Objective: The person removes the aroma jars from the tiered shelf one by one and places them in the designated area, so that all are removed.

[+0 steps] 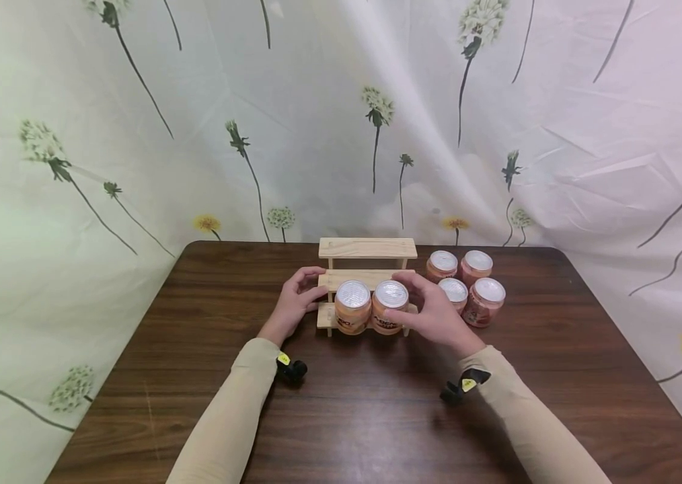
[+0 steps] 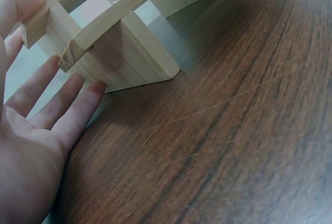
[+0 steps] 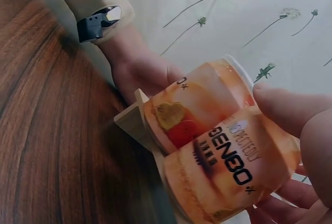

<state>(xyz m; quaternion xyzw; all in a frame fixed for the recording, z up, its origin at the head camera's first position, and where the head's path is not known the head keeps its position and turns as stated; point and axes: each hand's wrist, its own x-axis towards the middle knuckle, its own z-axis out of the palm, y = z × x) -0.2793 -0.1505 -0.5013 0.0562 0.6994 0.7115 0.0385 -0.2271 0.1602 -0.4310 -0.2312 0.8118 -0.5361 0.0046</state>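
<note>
A small three-step wooden rack point(image 1: 368, 248) stands on the table. Two orange-labelled jars with silvery lids sit side by side on its lowest step, the left jar point(image 1: 352, 308) close against the right jar point(image 3: 233, 162). My right hand point(image 1: 438, 316) grips the right jar, thumb on the near side and fingers around the far side. On the rack's left end rests my left hand point(image 1: 292, 302); in the left wrist view its fingers point(image 2: 67, 94) reach out fairly straight along the wooden side support point(image 2: 124, 53), with the thumb up at a step's end.
Several more jars with white lids stand just right of the rack, among them a red-labelled jar point(image 1: 483, 304) at the front. The dark wooden table point(image 1: 353, 417) backs onto a hanging cloth point(image 1: 317, 134) printed with dandelions.
</note>
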